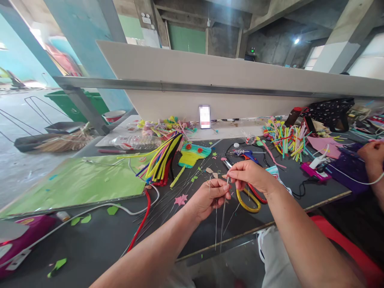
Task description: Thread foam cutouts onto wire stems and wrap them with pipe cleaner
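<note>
Thin metal wires (pixel 223 224) hang down from between my two hands, above the front part of the dark table. My left hand (pixel 211 196) is closed around them, with thumb and fingers pressed together. At their upper end my right hand (pixel 250 175) pinches the same wires with thumb and forefinger. Scissors with a yellow handle (pixel 254 207) lie under my right hand, partly covered by it; a red handle shows beside them. More loose wires (pixel 159 212) are scattered on the table left of my left hand. Near them lies a pink star-shaped scrap (pixel 181 200).
A bundle of coloured pipe cleaners (pixel 159 164) lies at left beside a yellow-and-teal fuzzy piece (pixel 193 155). Behind are a phone (pixel 205 117), a plastic bottle (pixel 135 142) and a blue glue gun (pixel 250 156). Another person's hand (pixel 372 151) is at far right. A white cable (pixel 132 212) crosses the left.
</note>
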A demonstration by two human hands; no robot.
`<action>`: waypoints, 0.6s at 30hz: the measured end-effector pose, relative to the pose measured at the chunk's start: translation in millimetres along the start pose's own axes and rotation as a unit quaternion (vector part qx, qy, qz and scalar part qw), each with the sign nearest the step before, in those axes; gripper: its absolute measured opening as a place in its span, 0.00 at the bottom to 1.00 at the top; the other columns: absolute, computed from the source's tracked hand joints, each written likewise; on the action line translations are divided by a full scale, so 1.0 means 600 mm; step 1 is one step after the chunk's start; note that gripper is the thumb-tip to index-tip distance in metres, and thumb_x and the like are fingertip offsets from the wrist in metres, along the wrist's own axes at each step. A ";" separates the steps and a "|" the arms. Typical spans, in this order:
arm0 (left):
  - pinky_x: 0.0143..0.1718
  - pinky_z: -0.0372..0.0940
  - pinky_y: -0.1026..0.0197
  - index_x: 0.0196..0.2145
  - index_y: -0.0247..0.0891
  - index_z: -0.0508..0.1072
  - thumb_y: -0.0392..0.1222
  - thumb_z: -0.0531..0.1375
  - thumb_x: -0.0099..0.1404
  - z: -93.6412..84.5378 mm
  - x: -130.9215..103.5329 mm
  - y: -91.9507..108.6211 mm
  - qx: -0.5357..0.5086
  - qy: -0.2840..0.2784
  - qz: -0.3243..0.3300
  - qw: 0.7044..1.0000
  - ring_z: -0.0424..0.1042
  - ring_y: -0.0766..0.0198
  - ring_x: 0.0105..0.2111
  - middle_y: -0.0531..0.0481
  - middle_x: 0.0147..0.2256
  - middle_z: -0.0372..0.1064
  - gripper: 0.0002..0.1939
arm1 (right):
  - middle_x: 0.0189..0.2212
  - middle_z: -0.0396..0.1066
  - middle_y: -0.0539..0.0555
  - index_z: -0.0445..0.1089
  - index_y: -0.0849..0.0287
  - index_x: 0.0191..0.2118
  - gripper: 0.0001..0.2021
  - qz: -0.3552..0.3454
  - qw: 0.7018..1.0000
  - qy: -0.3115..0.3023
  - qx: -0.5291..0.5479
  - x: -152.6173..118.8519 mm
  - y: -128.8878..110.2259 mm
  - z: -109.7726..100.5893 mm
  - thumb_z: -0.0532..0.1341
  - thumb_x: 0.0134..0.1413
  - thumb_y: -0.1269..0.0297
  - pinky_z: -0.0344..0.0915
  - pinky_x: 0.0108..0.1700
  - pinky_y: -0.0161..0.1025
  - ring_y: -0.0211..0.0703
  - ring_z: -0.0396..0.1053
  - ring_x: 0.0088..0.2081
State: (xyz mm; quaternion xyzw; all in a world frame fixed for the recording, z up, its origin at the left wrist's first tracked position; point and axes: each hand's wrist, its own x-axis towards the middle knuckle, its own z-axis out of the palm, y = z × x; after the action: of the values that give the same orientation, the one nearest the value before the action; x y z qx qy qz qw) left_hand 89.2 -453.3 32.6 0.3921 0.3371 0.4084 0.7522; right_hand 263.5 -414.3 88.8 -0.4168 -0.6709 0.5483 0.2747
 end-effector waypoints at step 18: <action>0.13 0.54 0.72 0.29 0.33 0.70 0.45 0.66 0.52 -0.002 0.002 0.000 0.016 -0.017 0.002 1.000 0.63 0.74 0.15 0.50 0.23 0.70 0.13 | 0.21 0.70 0.49 0.70 0.64 0.33 0.11 0.023 0.997 -0.023 0.075 0.012 0.009 0.010 0.64 0.47 0.60 0.66 0.20 0.28 0.32 0.67 0.19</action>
State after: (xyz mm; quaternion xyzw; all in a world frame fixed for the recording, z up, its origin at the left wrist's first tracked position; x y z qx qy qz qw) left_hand 88.4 -451.9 32.0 0.4117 0.3298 0.3980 0.7505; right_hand 256.4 -410.8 81.6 -0.3977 -0.6244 0.6127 0.2767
